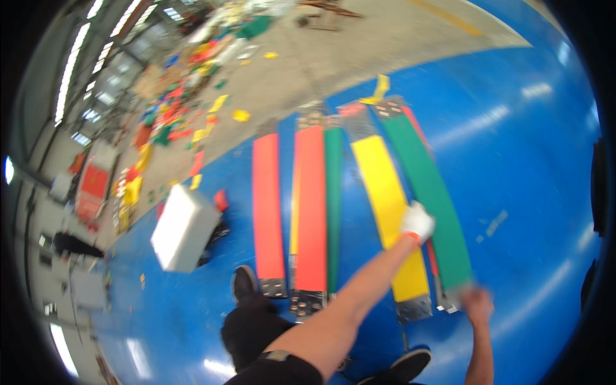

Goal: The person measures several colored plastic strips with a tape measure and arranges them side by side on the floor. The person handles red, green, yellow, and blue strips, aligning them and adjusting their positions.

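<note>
Strips (310, 212) on floor (520, 224); block (183, 228) left

l hand (418, 222) gloved, arm (360, 289) extd; r hand (477, 305) blurred

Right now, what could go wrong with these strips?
The green strip partly covers a red strip, so pulling it could drag both. The left hand, at the adjoining edges of the green strip and yellow strip, might nudge the yellow one askew. A shoe stands close to the leftmost red strip and could scuff it.
</note>
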### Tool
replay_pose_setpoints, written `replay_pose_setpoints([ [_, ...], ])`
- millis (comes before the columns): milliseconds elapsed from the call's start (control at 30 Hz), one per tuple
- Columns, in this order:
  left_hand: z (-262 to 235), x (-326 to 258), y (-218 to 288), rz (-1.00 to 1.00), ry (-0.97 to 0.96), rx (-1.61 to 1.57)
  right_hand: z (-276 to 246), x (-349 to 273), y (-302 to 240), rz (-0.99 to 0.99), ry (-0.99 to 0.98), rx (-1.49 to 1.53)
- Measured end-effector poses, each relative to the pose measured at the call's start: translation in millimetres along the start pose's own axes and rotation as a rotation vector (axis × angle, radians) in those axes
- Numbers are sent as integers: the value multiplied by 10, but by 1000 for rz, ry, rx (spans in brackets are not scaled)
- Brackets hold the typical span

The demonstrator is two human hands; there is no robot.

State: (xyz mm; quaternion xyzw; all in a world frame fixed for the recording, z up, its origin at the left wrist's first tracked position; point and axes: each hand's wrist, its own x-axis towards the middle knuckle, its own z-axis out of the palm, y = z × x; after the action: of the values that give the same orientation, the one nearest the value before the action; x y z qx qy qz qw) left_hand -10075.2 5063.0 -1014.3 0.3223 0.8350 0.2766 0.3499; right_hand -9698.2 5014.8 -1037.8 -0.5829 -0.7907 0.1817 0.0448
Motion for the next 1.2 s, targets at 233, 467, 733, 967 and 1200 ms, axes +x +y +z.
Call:
replay_pose_setpoints([
  [233,719,-982,41,-55,158,-176,1708,951,1797,-566,-156,-389],
  [467,916,-1615,-16,-234,-255,-427,1113,962,915,-324,-266,-78],
  [733,504,-1683,-106,-140,-267,-496,98,469,114,-310,-166,103],
  [967,509,-1215,-168,-322,-305,-929,-388,276,-414,120,-427,470],
  [1200,86,-15,-286,-223,-157,-1450,-394,-11,-652,63,-389,431],
])
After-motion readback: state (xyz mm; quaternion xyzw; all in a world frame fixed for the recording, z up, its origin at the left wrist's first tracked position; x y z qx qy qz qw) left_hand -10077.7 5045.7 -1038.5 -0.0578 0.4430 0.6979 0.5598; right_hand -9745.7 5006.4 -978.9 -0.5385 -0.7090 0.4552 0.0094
